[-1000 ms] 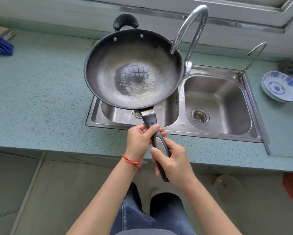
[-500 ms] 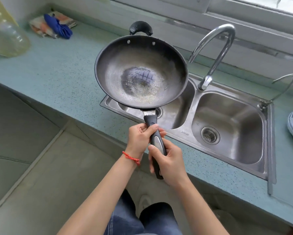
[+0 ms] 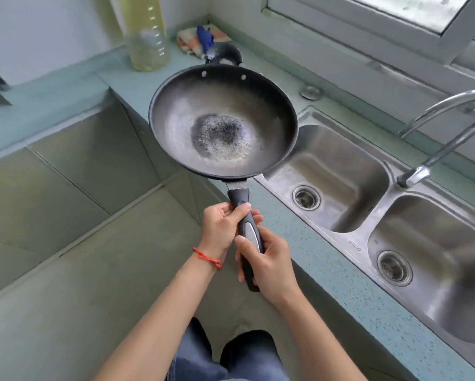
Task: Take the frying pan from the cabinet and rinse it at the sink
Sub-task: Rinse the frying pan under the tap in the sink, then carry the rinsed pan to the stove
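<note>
Now the pan sits left of the sink — over the counter edge — both hands, left and right, gripping its handle.

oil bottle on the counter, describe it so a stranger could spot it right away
Start at the teal countertop and follow it to the far corner by the white wall. There stands the oil bottle, left of the bundled cloths: tall, clear plastic, holding yellowish liquid.

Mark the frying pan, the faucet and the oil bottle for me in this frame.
frying pan (image 3: 220, 138): head view, worn centre of its inner base.
faucet (image 3: 448, 145): head view, rising part of its curved spout.
oil bottle (image 3: 148, 37): head view, middle of its yellowish body.
</note>
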A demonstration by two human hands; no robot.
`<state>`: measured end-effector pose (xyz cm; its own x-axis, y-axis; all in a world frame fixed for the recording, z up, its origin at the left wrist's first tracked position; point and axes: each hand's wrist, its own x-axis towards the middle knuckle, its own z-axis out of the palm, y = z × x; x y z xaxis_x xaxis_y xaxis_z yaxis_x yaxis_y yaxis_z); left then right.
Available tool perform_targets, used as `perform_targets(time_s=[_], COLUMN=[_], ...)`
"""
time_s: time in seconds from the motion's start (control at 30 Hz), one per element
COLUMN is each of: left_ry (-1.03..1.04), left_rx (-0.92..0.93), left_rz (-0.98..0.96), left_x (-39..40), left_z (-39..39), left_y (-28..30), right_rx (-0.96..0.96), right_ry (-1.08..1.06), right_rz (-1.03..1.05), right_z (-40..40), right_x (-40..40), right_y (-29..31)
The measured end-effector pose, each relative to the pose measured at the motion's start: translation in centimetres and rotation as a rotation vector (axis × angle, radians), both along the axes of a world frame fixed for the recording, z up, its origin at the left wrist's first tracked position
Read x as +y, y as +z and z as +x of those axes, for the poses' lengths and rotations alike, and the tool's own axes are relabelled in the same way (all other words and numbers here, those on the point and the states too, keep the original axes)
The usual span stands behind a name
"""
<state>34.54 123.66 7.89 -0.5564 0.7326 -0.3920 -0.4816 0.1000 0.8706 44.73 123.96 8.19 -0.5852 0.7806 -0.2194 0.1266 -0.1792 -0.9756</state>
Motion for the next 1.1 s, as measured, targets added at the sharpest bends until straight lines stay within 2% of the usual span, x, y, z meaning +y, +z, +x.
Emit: perform_targets(time_s=[0.47,0.7,1.1], left_ry=[0.306,0.447,0.693], left_rx=[0.045,0.051,-0.005], left_rz=[0.032,0.010,-0.025], left_x=[-14.3,-20.5,-26.0], left_z=[-14.8,-20.9,-28.7], left_y=[0.1,-0.7,-1.2], right_rx=[-0.029,-0.028,-0.034], right_ry=[0.380,0.568,0.797], right_rz=[0.054,-0.011,-0.054], right_z=[-15.0,-21.8,-31.5], right_x=[-10.6,-14.8,-18.3], right_y=[1.4,1.0,-0.4])
